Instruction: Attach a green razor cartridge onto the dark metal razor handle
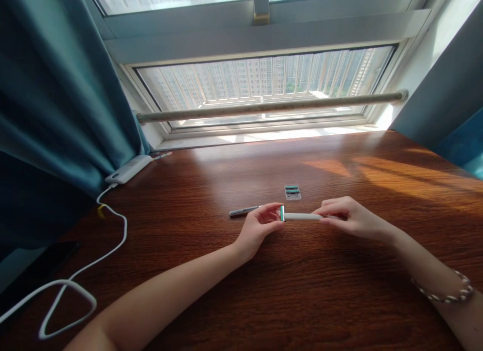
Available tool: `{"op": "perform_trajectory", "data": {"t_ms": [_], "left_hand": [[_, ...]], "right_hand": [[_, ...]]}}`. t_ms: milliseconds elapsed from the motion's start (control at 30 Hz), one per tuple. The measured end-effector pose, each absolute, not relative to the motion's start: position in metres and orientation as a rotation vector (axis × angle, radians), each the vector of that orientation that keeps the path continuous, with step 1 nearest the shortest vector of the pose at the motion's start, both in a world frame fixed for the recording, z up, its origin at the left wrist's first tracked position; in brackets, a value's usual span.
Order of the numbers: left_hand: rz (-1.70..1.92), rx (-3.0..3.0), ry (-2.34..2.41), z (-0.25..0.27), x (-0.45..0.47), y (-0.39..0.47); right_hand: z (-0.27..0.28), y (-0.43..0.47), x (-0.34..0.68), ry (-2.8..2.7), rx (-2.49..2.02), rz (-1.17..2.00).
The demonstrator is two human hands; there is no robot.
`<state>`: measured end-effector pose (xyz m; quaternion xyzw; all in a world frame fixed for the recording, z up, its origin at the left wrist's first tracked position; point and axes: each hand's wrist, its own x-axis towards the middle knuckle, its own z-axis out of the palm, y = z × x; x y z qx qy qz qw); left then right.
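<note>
A razor with a white handle (302, 216) and a green-edged head (282, 213) lies level between my two hands, just above the table. My left hand (260, 225) pinches the razor's head between thumb and fingers. At the other end, my right hand (345, 216) grips the tail of the handle, its fingertips closed around it. Beyond the razor sits a small clear case (293, 192) with green-striped blade cartridges in it. A dark, slim pen-like object (243, 211) lies behind my left hand, its right end hidden by the fingers.
The brown wooden table (211, 300) runs up to the window sill. At the left stands a white power bank or adapter (130, 169) with a white cable (126, 225) looping toward me. A blue curtain (64, 89) hangs there. A metal rail (271, 108) crosses the window.
</note>
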<state>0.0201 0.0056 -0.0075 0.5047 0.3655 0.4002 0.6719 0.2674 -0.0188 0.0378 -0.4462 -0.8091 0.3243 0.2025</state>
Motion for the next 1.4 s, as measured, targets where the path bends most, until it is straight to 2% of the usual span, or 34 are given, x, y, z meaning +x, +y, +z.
{"op": "perform_trajectory", "data": {"t_ms": [233,400,533,700,1133,1400], "left_hand": [[0.901,1.126,0.819,-0.006,0.020,0.004],[0.908,1.124,0.793,-0.008,0.021,0.004],[0.916,1.119,0.807,-0.008,0.021,0.004],[0.912,1.126,0.797,-0.007,0.020,0.003],[0.896,1.156,0.760,-0.006,0.020,0.003],[0.881,1.156,0.732,-0.003,0.022,0.002]], "right_hand": [[0.031,-0.019,0.264,-2.185,-1.281,0.746],[0.032,-0.022,0.261,-2.251,-1.227,0.781],[0.029,-0.021,0.261,-2.156,-1.276,0.629],[0.029,-0.023,0.257,-2.240,-1.220,0.657],[0.025,-0.025,0.260,-2.272,-1.286,0.376],[0.028,-0.027,0.259,-2.305,-1.254,0.384]]}}
